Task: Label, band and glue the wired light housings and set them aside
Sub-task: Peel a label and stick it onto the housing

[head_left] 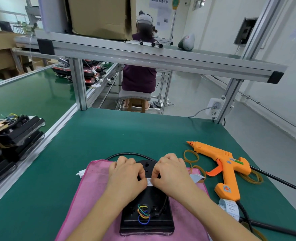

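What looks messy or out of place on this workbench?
Nothing looks broken or spilled. The only untidiness: tan rubber bands lie scattered loose around the orange glue gun, which lies on its side on the green mat.

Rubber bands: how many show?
4 bands: one by the glue gun nozzle, one at the cloth's edge, one right of the gun's handle, one at bottom right; more may be hidden.

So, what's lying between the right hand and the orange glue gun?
In the head view, two tan rubber bands and a strip of labels lie between the right hand and the glue gun.
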